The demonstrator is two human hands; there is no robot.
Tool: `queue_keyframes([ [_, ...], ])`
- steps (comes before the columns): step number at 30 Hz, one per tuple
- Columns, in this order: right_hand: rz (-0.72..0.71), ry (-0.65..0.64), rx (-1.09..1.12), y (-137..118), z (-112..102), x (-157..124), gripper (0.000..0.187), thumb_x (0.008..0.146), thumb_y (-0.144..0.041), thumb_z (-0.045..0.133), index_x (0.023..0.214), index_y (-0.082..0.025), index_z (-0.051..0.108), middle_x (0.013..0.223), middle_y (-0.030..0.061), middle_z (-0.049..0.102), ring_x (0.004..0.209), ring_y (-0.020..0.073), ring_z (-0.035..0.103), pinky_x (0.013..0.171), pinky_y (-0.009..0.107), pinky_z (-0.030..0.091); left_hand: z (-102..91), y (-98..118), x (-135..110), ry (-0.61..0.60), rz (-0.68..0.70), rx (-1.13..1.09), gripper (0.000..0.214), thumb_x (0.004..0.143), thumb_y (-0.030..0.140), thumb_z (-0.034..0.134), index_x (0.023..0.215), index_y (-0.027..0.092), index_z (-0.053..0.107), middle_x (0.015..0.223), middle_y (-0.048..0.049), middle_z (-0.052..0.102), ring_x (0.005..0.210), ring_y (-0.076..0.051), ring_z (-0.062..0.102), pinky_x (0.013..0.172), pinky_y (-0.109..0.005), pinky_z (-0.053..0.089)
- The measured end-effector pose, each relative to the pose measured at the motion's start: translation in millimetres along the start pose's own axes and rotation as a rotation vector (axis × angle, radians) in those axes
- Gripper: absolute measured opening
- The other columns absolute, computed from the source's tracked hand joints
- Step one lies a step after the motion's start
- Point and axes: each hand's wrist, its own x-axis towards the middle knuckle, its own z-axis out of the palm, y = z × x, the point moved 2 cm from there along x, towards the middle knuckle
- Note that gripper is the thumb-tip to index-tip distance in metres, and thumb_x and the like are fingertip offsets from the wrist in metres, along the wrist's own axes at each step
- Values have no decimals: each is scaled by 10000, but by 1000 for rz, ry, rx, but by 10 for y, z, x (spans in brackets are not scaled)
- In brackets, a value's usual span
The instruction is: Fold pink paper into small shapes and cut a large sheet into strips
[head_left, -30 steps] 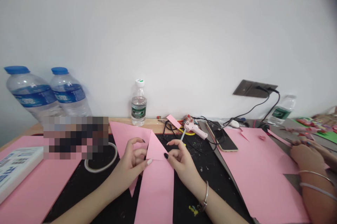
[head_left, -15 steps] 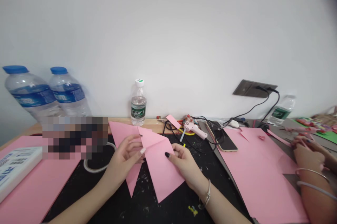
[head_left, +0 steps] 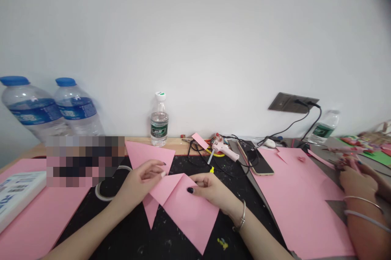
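Two hands worked on one folded pink paper (head_left: pixel 186 207), lying on a black work mat (head_left: pixel 171 243) mid-table, w/ its points aimed at the near side. Hands were apart, both on the fold: L hand (head_left: pixel 139 182) pinched the left corner btwn fingertips, R hand (head_left: pixel 207 190) lay flat-ish across the top crease, w/ a silver bangle (head_left: pixel 242 216) on the wrist. A pink triangle (head_left: pixel 146 154) stood just far of the fold; can't tell if it was the same sheet.

L of the hands: a clear tape roll (head_left: pixel 104 191) on the mat, a pixelated patch (head_left: pixel 85 161) hiding whatever was behind it, then a pink sheet (head_left: pixel 39 211) under a white box (head_left: pixel 18 195), its blue print unreadable.

Far edge of the wooden table (head_left: pixel 180 142): small bottle (head_left: pixel 159 119) w/ dark green label, print too small to read; pink glue gun (head_left: pixel 222 150) in black cables (head_left: pixel 244 146).

R: phone (head_left: pixel 262 162), big pink sheet (head_left: pixel 305 211). Co-worker's hand (head_left: pixel 356 182) at far R, two bangles (head_left: pixel 363 207) on the wrist. Two big blue-capped water bottles (head_left: pixel 49 105) leaned on the wall far L, blue labels unreadable. Wall socket (head_left: pixel 293 103) above R.
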Motion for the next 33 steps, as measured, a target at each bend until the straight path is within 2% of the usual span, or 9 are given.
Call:
queue_keyframes([
  [2,-17,124,-122,14,-49,26,281,691,-324,635,930,-179,667,533,-37,579,403,70,442,388,157,291,21,-11,-8,-20,15,160,216,688,317,612,874,210,638,835,-48,690,840,-240,635,751,-346,504],
  [5,-45,339,-282,32,-145,64,195,687,-280,624,836,-163,669,406,-74,451,337,48,306,346,162,172,5,-30,-16,49,22,214,174,694,313,588,826,227,661,810,-27,701,806,-224,645,737,-332,518],
  [9,-95,490,-238,51,-233,88,223,686,-248,588,893,-166,604,560,-35,553,407,92,455,367,185,314,-71,-59,-8,185,43,242,154,693,293,587,805,219,664,849,-36,711,803,-231,648,754,-336,508],
  [11,-133,518,-200,60,-257,90,283,687,-224,571,965,-175,555,682,-6,606,480,121,531,418,212,395,-79,-86,-3,191,53,249,163,689,269,590,819,212,671,869,-41,714,807,-233,651,768,-341,504],
  [14,-195,581,-268,69,-295,84,296,688,-164,536,984,-170,532,760,28,630,594,154,579,489,232,435,-28,-117,-17,122,73,237,204,690,250,589,861,211,692,927,-44,716,843,-238,654,804,-350,497],
  [18,-244,673,-438,80,-345,74,301,716,-154,487,1014,-167,532,719,27,620,599,164,568,484,235,411,76,-49,-82,-18,193,335,229,721,247,560,899,257,704,955,-25,714,871,-241,641,798,-344,486],
  [26,-268,714,-533,78,-366,78,219,759,-214,463,947,-169,566,603,2,572,541,161,529,460,230,355,59,139,-159,-147,301,568,228,788,288,489,831,238,707,715,-24,705,587,-182,610,559,-245,444],
  [29,-255,705,-543,60,-353,74,204,751,-203,456,920,-176,568,565,-16,548,518,153,508,461,228,337,49,159,-139,-201,313,663,215,793,285,486,836,259,695,757,-13,703,650,-187,616,604,-242,435],
  [33,-228,689,-583,46,-332,67,231,729,-176,461,938,-170,557,502,-50,479,470,138,465,454,222,307,89,107,-133,-277,309,796,272,836,282,409,968,259,646,809,-29,671,719,-199,615,616,-248,422],
])
